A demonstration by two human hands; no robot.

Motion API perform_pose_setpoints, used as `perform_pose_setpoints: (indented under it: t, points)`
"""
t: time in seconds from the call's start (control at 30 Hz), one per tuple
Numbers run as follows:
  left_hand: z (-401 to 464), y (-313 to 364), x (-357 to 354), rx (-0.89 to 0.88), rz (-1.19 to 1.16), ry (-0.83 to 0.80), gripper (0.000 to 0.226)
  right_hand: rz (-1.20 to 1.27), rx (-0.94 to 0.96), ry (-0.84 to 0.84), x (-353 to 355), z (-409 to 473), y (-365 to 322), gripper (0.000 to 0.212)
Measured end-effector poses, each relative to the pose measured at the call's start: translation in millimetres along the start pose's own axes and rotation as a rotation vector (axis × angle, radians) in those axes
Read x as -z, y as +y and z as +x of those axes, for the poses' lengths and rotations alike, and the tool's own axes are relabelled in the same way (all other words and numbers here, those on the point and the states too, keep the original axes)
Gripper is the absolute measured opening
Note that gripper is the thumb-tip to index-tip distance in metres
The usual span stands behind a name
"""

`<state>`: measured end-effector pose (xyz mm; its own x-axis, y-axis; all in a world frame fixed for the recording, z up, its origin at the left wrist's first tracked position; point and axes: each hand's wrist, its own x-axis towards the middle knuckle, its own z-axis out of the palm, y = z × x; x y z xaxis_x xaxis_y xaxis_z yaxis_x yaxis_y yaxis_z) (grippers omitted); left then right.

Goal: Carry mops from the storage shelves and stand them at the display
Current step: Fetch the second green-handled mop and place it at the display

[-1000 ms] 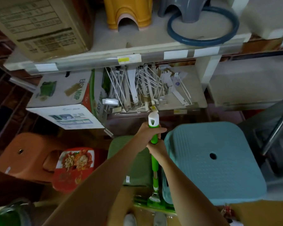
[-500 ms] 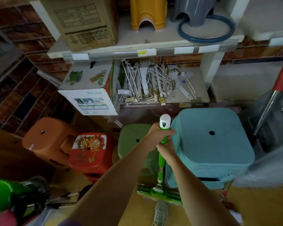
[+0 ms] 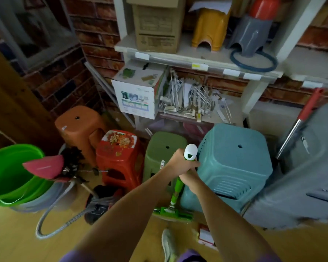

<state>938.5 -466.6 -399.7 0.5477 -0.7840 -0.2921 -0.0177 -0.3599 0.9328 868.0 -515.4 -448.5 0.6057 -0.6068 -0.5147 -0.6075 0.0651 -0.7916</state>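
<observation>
While both our left hand [image 3: 175, 160] and right hand [image 3: 188, 176] have fingers wrapped tight on the green mop [image 3: 178, 186], standing just left of the blue stool [image 3: 233, 159], we should lift it straight up, clear of that stool.

wall: red brick [image 3: 95, 29] | floor: yellow wood [image 3: 17, 241] | shelves: white [image 3: 197, 59] | light: dim

left grip [image 3: 178, 162] clenched, right grip [image 3: 189, 178] clenched below
</observation>
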Motion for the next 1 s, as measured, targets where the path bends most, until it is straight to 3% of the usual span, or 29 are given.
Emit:
perform_pose_setpoints:
  t: [0.2, 0.33, 0.47, 0.57, 0.63, 0.7, 0.83, 1.0]
  points:
    - [-59, 31, 48, -0.069, -0.065, 0.189, 0.042, -0.241, 0.076, -0.184, -11, -53, -51, 0.005]
    - [-97, 44, 82, -0.074, -0.175, 0.385, 0.044, -0.359, 0.233, -0.372, -37, -69, -79, 0.029]
    - [-135, 50, 94, -0.079, -0.233, 0.509, 0.021, -0.272, 0.378, -0.432, -67, -85, -80, 0.029]
    - [-177, 61, 103, -0.076, -0.273, 0.667, 0.026, -0.177, 0.465, -0.494, -93, -108, -81, 0.026]
    - [-203, 64, 112, -0.073, -0.305, 0.766, 0.028, -0.161, 0.463, -0.569, -113, -119, -83, 0.011]
    - [-232, 64, 119, -0.072, -0.325, 0.838, 0.024, -0.177, 0.468, -0.638, -136, -132, -83, 0.022]
    - [-296, 69, 135, -0.099, -0.354, 1.033, 0.027, -0.156, 0.535, -0.763, -180, -189, -99, 0.022]
    - [-367, 73, 158, -0.117, -0.383, 1.239, 0.033, -0.154, 0.596, -1.044, -206, -269, -122, 0.041]
